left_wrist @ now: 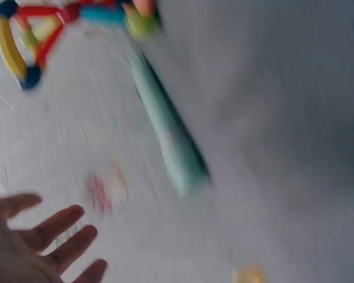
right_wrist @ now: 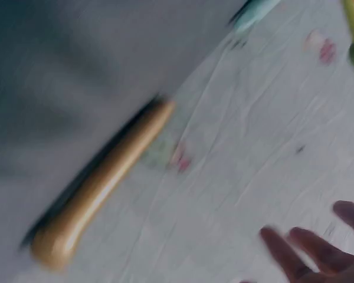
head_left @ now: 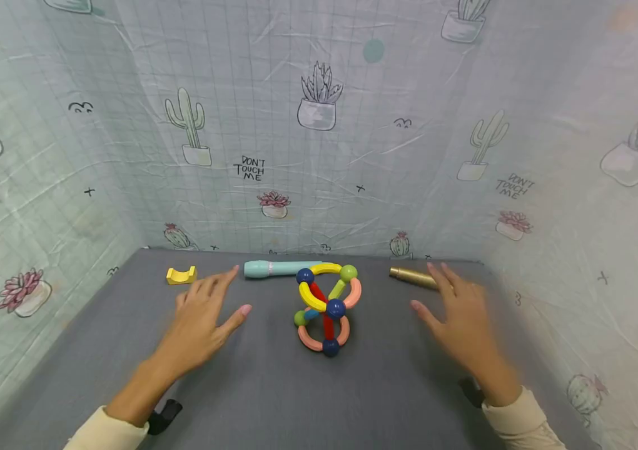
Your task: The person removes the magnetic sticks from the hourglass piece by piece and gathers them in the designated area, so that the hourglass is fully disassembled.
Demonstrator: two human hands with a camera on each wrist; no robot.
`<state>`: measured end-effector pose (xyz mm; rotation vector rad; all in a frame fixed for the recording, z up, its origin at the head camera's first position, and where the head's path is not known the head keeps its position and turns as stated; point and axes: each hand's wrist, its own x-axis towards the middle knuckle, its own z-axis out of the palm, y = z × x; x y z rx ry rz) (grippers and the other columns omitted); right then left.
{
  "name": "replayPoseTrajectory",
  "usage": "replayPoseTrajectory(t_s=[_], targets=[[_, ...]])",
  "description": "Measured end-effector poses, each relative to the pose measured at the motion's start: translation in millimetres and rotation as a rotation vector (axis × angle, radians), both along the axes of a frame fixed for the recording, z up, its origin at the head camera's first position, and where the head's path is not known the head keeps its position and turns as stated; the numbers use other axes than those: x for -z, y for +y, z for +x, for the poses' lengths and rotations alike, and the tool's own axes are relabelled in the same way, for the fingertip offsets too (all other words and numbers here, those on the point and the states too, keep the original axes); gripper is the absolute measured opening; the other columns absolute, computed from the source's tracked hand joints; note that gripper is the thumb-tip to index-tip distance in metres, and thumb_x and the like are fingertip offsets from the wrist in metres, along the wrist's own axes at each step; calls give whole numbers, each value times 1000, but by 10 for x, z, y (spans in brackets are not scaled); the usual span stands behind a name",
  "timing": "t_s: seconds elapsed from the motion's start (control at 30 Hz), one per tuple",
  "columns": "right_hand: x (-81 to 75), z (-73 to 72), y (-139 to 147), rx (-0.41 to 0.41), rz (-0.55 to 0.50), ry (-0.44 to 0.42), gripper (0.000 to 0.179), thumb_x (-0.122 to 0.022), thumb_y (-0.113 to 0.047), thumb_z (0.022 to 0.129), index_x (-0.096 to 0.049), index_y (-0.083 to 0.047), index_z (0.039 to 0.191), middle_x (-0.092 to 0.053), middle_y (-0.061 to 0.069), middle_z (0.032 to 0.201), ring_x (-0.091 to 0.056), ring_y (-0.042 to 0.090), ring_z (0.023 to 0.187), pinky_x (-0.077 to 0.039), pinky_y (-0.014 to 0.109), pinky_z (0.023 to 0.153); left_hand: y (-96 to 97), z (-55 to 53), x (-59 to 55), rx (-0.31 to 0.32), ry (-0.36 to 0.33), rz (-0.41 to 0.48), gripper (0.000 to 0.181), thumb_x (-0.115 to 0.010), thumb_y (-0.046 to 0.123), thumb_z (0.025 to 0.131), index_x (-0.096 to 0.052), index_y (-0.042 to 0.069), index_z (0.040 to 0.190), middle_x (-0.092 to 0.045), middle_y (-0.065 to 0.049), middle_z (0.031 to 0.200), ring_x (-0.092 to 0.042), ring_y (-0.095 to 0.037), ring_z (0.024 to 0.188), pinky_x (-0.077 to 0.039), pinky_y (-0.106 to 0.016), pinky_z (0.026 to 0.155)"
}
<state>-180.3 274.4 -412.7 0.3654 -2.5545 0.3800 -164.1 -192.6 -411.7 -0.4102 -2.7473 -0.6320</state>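
Observation:
A structure of colored sticks and balls (head_left: 328, 326), like a magnetic building toy, stands in the middle of the grey table. My left hand (head_left: 195, 322) is held to its left, fingers spread and holding nothing. To its right, my right hand (head_left: 460, 319) is likewise spread and holds nothing, with its fingertips overlapping a gold tapered tube (head_left: 413, 277) in the head view. Behind the structure lies a teal tapered tube (head_left: 274, 269), partly hidden by it. A small yellow block with a curved notch (head_left: 181, 275) lies just beyond the left hand.
The grey tabletop (head_left: 274, 400) is walled at the back and both sides by a pale cloth (head_left: 319, 162) printed with cacti and lettering. Each wrist carries a dark strap, and light sleeves (head_left: 107, 431) cover the forearms. Both wrist views are blurred.

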Motion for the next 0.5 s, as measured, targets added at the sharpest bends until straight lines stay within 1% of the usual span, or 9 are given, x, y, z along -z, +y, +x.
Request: replayPoseTrajectory(t_s=[0.07, 0.1, 0.2, 0.27, 0.33, 0.37, 0.4, 0.5], targets=[[28, -14, -178, -98, -95, 34, 80, -87, -33, 89, -51, -13, 158, -54, 25, 154, -62, 48, 129, -46, 69, 104, 194, 13, 43, 30, -24, 170, 72, -64, 45, 106, -36, 16, 165, -59, -17, 146, -52, -39, 135, -39, -62, 102], [38, -15, -270, -140, -137, 37, 80, -88, -30, 88, -52, -14, 157, -55, 23, 154, -64, 45, 127, -48, 67, 103, 297, 18, 59, 41, -48, 255, 70, -65, 44, 106, -37, 17, 164, -61, -14, 142, -55, -36, 131, -42, -60, 101], [71, -17, -541, -243, -220, 36, 76, -91, -27, 86, -57, -18, 153, -56, 16, 154, -64, 36, 130, -52, 62, 103, 609, 38, 91, 69, -150, 532, 66, -67, 37, 106, -37, 21, 162, -65, -10, 136, -62, -28, 122, -50, -55, 102], [87, -7, -704, -295, -251, 34, 73, -92, -26, 85, -60, -19, 151, -57, 12, 153, -61, 33, 134, -52, 60, 105, 814, 45, 112, 70, -214, 689, 65, -69, 35, 105, -36, 22, 161, -66, -11, 133, -64, -25, 116, -53, -46, 98], [107, -4, -843, -348, -274, 42, 71, -93, -24, 83, -64, -19, 147, -58, 11, 152, -57, 33, 139, -52, 59, 107, 1002, 56, 128, 65, -260, 816, 66, -70, 32, 105, -35, 20, 160, -67, -14, 131, -66, -23, 110, -55, -40, 93], [114, -2, -902, -374, -284, 47, 69, -94, -24, 82, -66, -19, 145, -59, 10, 150, -58, 32, 138, -53, 57, 106, 1088, 61, 134, 61, -279, 867, 67, -70, 31, 104, -34, 20, 160, -66, -15, 130, -65, -23, 108, -56, -36, 90], [123, -1, -955, -398, -292, 53, 67, -94, -23, 82, -67, -19, 143, -61, 10, 149, -59, 31, 137, -54, 56, 105, 1167, 74, 137, 67, -300, 931, 68, -71, 30, 104, -33, 19, 160, -65, -16, 129, -65, -23, 106, -58, -34, 86], [158, -10, -1078, -448, -299, 77, 62, -95, -22, 80, -71, -16, 137, -64, 9, 142, -62, 29, 133, -56, 53, 103, 1357, 98, 155, 66, -328, 1087, 70, -72, 24, 104, -28, 18, 159, -62, -18, 126, -65, -26, 102, -64, -34, 71]])
